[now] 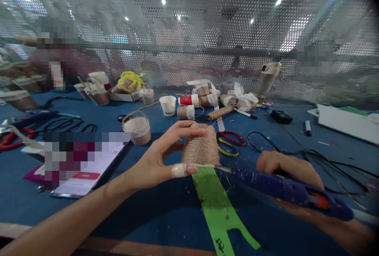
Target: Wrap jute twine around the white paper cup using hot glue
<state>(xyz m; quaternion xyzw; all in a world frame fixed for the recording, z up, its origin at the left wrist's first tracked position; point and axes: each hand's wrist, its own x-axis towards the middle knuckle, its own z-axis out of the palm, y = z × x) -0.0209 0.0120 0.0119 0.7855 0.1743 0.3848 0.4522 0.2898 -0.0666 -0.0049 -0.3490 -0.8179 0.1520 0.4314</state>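
My left hand (167, 155) grips a twine-wrapped cup (201, 145) from its left side, fingers over the top and a bandaged thumb at the lower edge. In my right hand (291, 167) is a blue hot glue gun (266, 185), its nozzle at the lower right edge of the cup, beside a whitish rim. Whether the nozzle touches the cup, I cannot tell. A green strip (211, 193) with a notched end and dark writing lies below the cup, reaching toward me.
Behind the cup lie scissors with red and yellow handles (229, 147). A small twine-handled basket (137, 129) and a phone (91, 169) are to the left. Further back are a white paper cup (167, 105) and several wrapped cups. Black cables (319, 157) run along the right.
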